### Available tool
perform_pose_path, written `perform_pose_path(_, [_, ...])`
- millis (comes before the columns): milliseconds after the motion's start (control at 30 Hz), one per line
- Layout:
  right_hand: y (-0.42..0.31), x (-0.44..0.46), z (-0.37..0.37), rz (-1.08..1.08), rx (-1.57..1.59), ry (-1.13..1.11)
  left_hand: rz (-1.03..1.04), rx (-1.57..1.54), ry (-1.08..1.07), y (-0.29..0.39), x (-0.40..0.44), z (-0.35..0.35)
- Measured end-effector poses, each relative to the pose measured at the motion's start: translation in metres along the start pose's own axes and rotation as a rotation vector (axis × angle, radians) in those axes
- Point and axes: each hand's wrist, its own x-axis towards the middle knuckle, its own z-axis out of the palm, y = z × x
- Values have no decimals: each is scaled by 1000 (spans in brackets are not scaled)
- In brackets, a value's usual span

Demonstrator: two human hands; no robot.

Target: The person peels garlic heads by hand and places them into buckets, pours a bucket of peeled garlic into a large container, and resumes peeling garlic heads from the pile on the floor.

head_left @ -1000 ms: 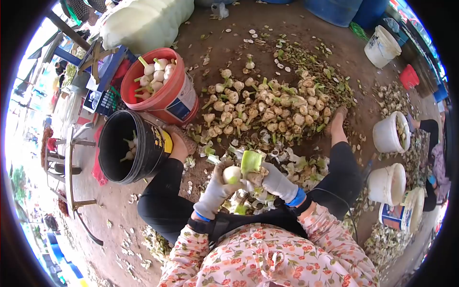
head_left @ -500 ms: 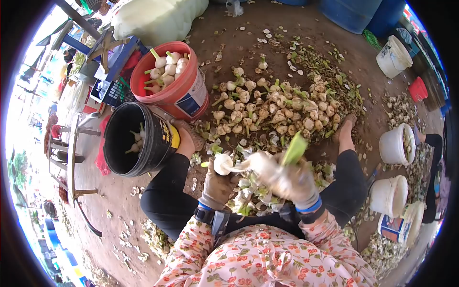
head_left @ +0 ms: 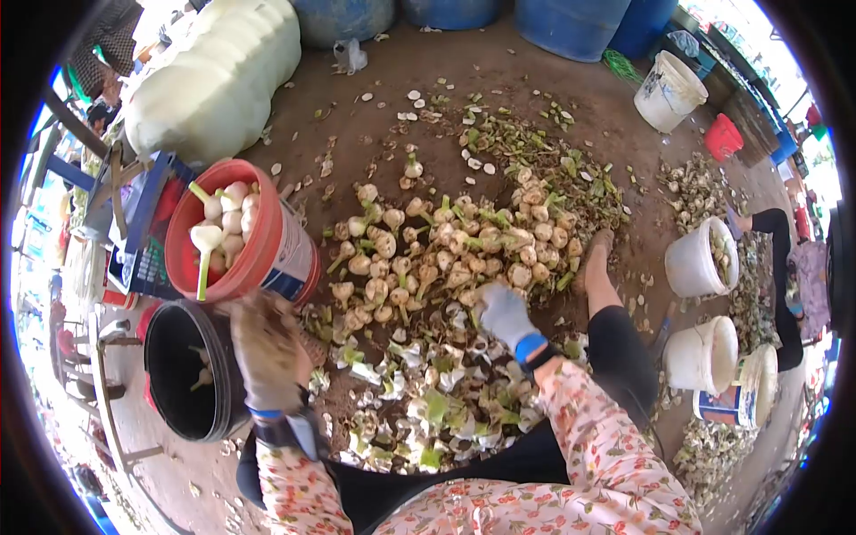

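My left hand (head_left: 267, 352), in a dirty work glove, is smeared by motion beside the red bucket (head_left: 294, 236) and above the black bucket's edge. Its fingers cannot be made out. Peeled white garlic bulbs (head_left: 234, 221) fill the red bucket; one garlic bulb with a long green stem (head_left: 206, 238) lies at its near side, stem across the rim. The black bucket (head_left: 165, 374) has a few bulbs deep inside. My right hand (head_left: 506, 314), in a grey glove, reaches to the near edge of a pile of unpeeled garlic bulbs (head_left: 455, 254), fingers extended and partly hidden.
Garlic peelings (head_left: 437, 401) cover the ground between my legs. White buckets (head_left: 700, 259) stand at the right, near another person's leg (head_left: 776, 276). A large pale container (head_left: 214, 80) and blue barrels (head_left: 571, 27) are at the back. A metal frame (head_left: 107, 401) stands left.
The stemmed bulb has left my left hand and is now at the red bucket. That hand moved left; my right hand moved forward to the pile, without the green leaf piece. The view shifted.
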Motion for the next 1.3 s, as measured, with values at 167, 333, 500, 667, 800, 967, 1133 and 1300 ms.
perform_pose_path(167, [55, 120, 5, 53, -638, 57, -691, -20, 81, -93, -44, -2])
perform_pose_path(333, [76, 142, 11, -6, -465, -117, -768, 6, -51, -133, -76, -20])
perform_pose_path(500, [9, 38, -30, -178, 560, -71, -319, 575, -326, -152, -85, -12])
perform_pose_path(667, [-67, -48, -70, 60, 1316, -351, -64, 493, -508, -138, -107, 2])
perform_pose_path(800, [-92, -84, -50, -44, 1174, -149, 370, 776, -479, -115, -126, 6])
perform_pose_path(967, [-130, -106, -80, -47, 1097, -286, 514, 951, -449, -88, -149, 5])
perform_pose_path(1133, [-127, -117, -86, -119, 1063, -356, 411, 856, -444, -80, -159, -7])
perform_pose_path(1300, [-117, -120, -78, -412, 908, -282, -313, 14, -415, -69, -168, -17])
